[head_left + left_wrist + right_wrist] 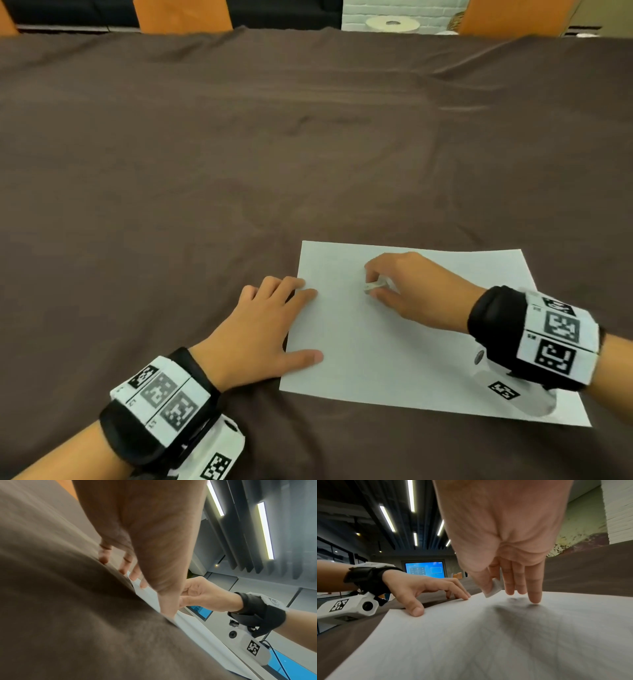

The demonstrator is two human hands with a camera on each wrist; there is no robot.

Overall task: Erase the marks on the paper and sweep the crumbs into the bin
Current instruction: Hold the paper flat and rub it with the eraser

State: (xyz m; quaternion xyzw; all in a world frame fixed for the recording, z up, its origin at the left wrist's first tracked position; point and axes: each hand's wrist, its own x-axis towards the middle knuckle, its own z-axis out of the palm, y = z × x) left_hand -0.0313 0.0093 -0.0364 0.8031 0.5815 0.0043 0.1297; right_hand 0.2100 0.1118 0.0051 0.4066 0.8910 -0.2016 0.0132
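A white sheet of paper (404,346) lies on the brown tablecloth near the front right. My right hand (404,287) pinches a small white eraser (375,285) between thumb and fingers, its tip down on the sheet's upper middle. In the right wrist view the eraser (494,588) touches the paper (471,635), where only faint grey lines show. My left hand (270,322) lies flat with fingers spread, thumb and fingertips pressing on the sheet's left edge. From the left wrist view those fingertips (135,573) rest on the paper's edge (149,596). No bin or crumbs are visible.
The brown tablecloth (239,154) covers the whole table ahead and to the left. Orange chair backs (181,15) stand along the far edge. A round white disc (392,24) sits beyond the table at the back.
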